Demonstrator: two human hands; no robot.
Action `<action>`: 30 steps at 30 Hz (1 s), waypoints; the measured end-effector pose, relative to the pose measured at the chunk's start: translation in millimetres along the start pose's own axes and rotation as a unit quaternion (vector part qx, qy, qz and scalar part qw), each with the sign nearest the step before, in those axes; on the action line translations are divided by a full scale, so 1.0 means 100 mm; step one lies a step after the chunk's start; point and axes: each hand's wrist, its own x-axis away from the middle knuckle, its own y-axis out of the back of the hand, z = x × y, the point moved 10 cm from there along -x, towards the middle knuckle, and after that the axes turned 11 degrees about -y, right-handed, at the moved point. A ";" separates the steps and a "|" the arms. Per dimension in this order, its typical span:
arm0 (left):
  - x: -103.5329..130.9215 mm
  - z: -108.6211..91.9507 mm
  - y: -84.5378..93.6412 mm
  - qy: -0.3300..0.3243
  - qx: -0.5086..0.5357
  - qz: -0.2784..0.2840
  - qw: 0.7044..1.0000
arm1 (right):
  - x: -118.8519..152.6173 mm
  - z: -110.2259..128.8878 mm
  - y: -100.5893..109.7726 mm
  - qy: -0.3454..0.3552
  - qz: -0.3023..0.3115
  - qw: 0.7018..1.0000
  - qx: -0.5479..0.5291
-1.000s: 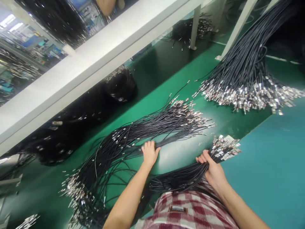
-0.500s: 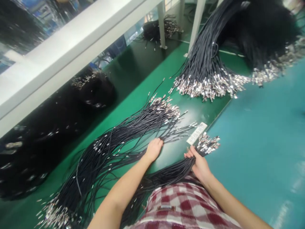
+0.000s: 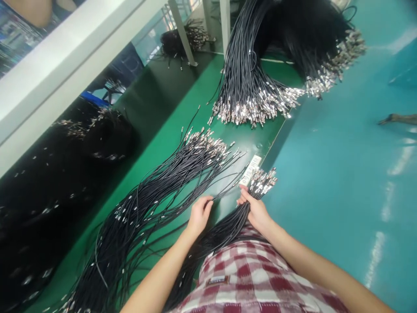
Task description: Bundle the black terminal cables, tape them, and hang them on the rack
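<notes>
My right hand (image 3: 256, 208) is closed round a bundle of black cables (image 3: 228, 226), just below their silvery metal ends (image 3: 263, 180). My left hand (image 3: 200, 213) pinches one or a few thin black cables (image 3: 228, 188) whose tips reach toward the right hand. Beside the right fingers lies a pale label strip (image 3: 250, 170) with printed characters, too blurred to read. Left of my hands, a loose pile of black cables (image 3: 156, 178) with metal tips stretches along the green tabletop (image 3: 182, 108).
Large bunches of black cables (image 3: 241, 65) with shiny ends rest at the table's far end. A white frame beam (image 3: 81, 61) crosses the upper left, with posts behind it. More dark cable coils (image 3: 107, 134) lie beneath the beam. Blue-green floor (image 3: 325, 174) stretches to the right.
The view has swung so the scene sits further left. My left hand now pinches fewer cables; several have dropped back toward the pile. The right hand keeps its bundle.
</notes>
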 end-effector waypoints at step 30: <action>-0.66 -0.45 0.03 -0.026 0.051 -0.076 0.995 | -0.05 0.04 -0.23 0.001 0.005 0.999 0.039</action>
